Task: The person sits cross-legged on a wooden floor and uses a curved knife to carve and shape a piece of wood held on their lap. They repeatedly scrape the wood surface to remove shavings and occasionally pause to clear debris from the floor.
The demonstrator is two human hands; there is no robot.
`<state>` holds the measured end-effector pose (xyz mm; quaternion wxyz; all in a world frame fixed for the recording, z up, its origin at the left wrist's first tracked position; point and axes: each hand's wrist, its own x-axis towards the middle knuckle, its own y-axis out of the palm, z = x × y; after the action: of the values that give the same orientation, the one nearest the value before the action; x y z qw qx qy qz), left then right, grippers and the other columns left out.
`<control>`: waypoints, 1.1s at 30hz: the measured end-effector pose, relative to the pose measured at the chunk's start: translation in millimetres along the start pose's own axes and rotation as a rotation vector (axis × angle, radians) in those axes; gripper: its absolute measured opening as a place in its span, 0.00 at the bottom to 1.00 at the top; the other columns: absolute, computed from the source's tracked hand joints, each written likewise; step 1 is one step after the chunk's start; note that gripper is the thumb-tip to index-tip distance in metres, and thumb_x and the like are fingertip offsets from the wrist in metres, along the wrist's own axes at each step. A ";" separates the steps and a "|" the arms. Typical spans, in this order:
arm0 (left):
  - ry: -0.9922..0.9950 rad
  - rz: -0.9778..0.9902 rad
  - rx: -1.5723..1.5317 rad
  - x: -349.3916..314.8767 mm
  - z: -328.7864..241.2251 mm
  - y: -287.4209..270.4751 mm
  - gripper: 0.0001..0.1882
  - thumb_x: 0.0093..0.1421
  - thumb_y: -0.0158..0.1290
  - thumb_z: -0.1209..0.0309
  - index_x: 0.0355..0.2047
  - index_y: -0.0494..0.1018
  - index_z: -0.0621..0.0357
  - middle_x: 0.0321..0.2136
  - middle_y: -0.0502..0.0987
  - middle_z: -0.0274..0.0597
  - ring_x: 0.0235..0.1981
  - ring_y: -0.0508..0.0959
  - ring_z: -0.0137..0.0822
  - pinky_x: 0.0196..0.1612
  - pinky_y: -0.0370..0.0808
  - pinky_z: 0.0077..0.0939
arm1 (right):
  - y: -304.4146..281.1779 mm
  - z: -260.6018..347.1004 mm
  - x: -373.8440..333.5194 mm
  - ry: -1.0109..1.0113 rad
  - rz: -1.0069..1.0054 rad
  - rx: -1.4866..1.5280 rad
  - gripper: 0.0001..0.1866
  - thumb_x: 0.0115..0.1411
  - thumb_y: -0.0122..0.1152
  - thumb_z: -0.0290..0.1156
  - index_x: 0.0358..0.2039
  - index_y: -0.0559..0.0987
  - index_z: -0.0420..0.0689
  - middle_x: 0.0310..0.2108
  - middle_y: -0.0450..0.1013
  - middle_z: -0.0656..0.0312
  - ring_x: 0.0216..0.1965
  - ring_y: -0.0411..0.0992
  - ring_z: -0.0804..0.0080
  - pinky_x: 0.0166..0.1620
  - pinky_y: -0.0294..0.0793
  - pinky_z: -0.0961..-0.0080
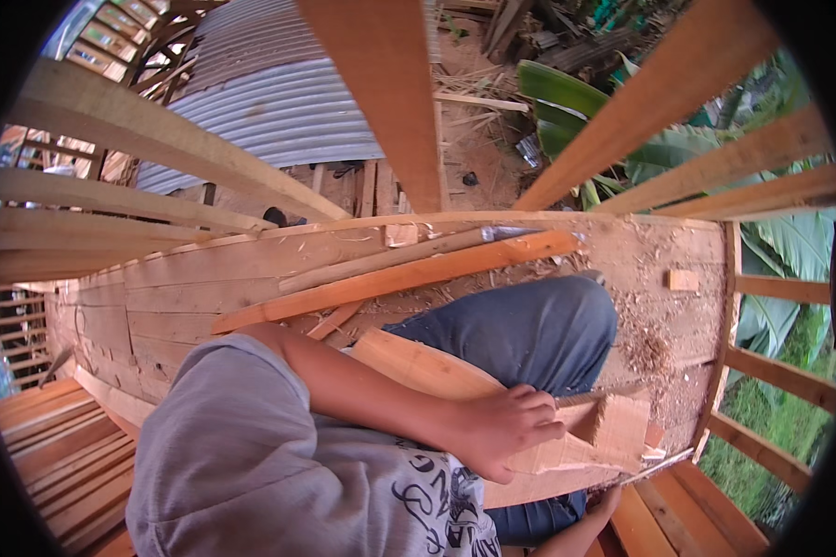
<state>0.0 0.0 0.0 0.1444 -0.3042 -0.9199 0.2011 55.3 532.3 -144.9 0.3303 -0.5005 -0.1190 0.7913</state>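
at the far left, stacked boards [70, 464] run off into the dark rim, and the slats above them bend and blur. a grey shirt [241, 455] fills the lower left, cut off below; its dark print is creased. behind, a corrugated metal sheet [269, 116] is partly covered by upright beams [376, 93] that leave the top of the view. a reddish stick [399, 283] lies aslant on the plank floor [176, 288], with a paler stick [390, 260] just beyond it. a clear, shiny thing near their right ends is hard to make out.

the left hand [506, 429] lies over the carved wood [571, 457] in the person's lap, its fingers bent and drawn close together on the wood; the thumb is hidden. the hand also covers the middle of the wood, so whether the pale length to its left is the same piece cannot be told. a bent knee in blue jeans [539, 325] rises just beyond.

farther right, by the wood's lower edge, the right hand [604, 509] is mostly concealed; how far its fingers are open, or what they hold, cannot be told. shavings [650, 353] litter the planks near a small block [683, 279]. beyond the rails, green leaves fade into the rim.
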 end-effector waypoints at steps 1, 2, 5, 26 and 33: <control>0.019 -0.013 -0.004 5.5 -0.9 5.6 0.42 0.37 0.61 0.60 0.54 0.64 0.66 0.45 0.68 0.51 0.56 0.64 0.51 0.55 0.61 0.42 | -5.6 8.3 -1.1 -0.052 -0.059 0.000 0.25 0.62 0.48 0.56 0.37 0.77 0.44 0.24 0.71 0.66 0.19 0.68 0.70 0.18 0.66 0.73; 0.037 -0.026 -0.009 10.5 -2.0 10.6 0.42 0.37 0.61 0.60 0.53 0.64 0.66 0.45 0.68 0.52 0.55 0.64 0.50 0.54 0.62 0.41 | -23.2 12.9 16.0 -0.052 -0.192 -0.048 0.26 0.63 0.47 0.54 0.38 0.77 0.43 0.27 0.73 0.62 0.20 0.70 0.69 0.18 0.67 0.73; 0.033 -0.005 -0.015 -4.1 5.7 -3.4 0.41 0.37 0.61 0.61 0.53 0.64 0.67 0.44 0.69 0.52 0.54 0.65 0.50 0.54 0.62 0.41 | 12.5 7.7 -23.2 -0.142 -0.089 0.177 0.27 0.62 0.47 0.55 0.42 0.78 0.42 0.30 0.75 0.59 0.23 0.72 0.67 0.20 0.69 0.71; 0.058 -0.048 -0.018 -7.1 13.8 5.0 0.44 0.35 0.63 0.57 0.53 0.65 0.67 0.44 0.68 0.53 0.51 0.65 0.49 0.51 0.63 0.40 | 35.9 36.8 -45.8 -0.350 -0.310 -0.236 0.31 0.64 0.48 0.57 0.46 0.77 0.37 0.35 0.76 0.56 0.27 0.72 0.68 0.27 0.72 0.73; 0.047 -0.038 -0.010 -5.2 13.1 5.0 0.43 0.34 0.62 0.59 0.52 0.65 0.68 0.45 0.69 0.53 0.53 0.65 0.49 0.53 0.64 0.41 | 25.9 36.0 -48.1 -0.431 -0.322 -0.237 0.32 0.64 0.47 0.57 0.47 0.76 0.36 0.35 0.76 0.56 0.28 0.72 0.68 0.28 0.72 0.73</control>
<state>1.4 -3.3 -14.5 0.1684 -0.2921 -0.9228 0.1862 27.0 487.0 -107.0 0.3581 -0.3308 -0.3561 0.7972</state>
